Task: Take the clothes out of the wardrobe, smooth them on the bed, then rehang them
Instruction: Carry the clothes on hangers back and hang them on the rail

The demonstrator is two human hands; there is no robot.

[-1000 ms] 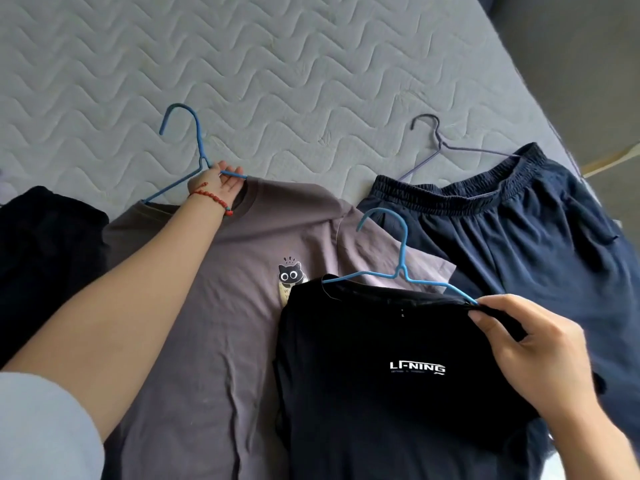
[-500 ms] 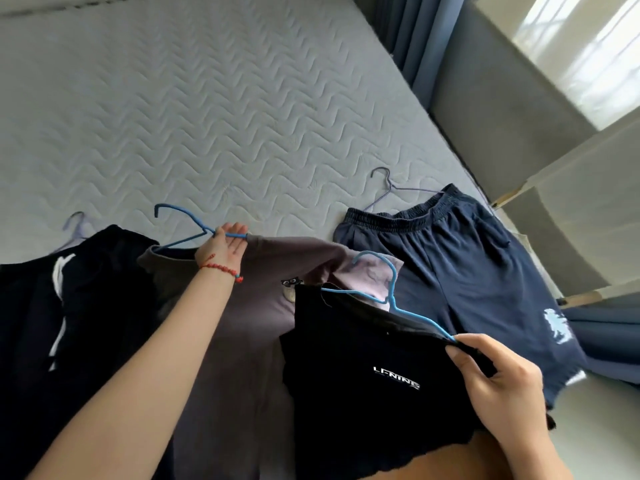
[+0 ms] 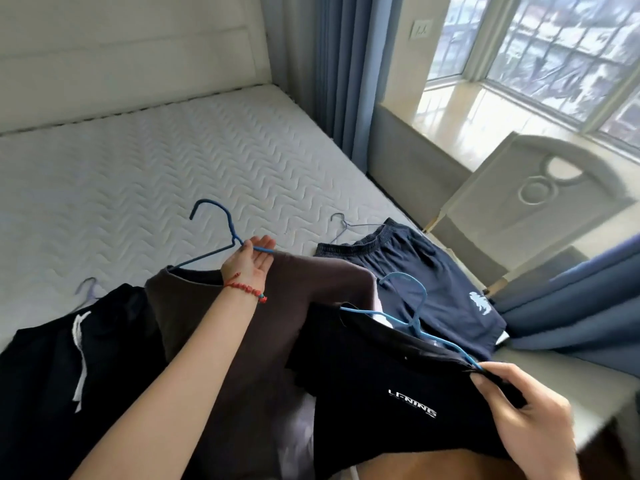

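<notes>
My left hand (image 3: 250,259) holds the dark blue hanger (image 3: 221,233) at its shoulder wire, palm up, with the grey-brown T-shirt (image 3: 277,299) on it. My right hand (image 3: 526,414) grips the shoulder of the black T-shirt (image 3: 388,393), which hangs on a light blue hanger (image 3: 412,306). Both shirts are lifted off the quilted white bed (image 3: 138,174). Navy shorts (image 3: 426,282) on a thin grey hanger (image 3: 346,225) lie flat on the bed at the right. A black garment with a white stripe (image 3: 62,368) lies at the left.
A padded headboard (image 3: 131,53) stands at the far end. Blue curtains (image 3: 346,74) hang beside the bed, with a window (image 3: 554,46) beyond. A white panel with ring carvings (image 3: 540,192) leans at the right edge of the bed.
Both hands have raised their hangers and shirts off the bed. My view has tilted up, bringing the headboard, curtains and window into sight.
</notes>
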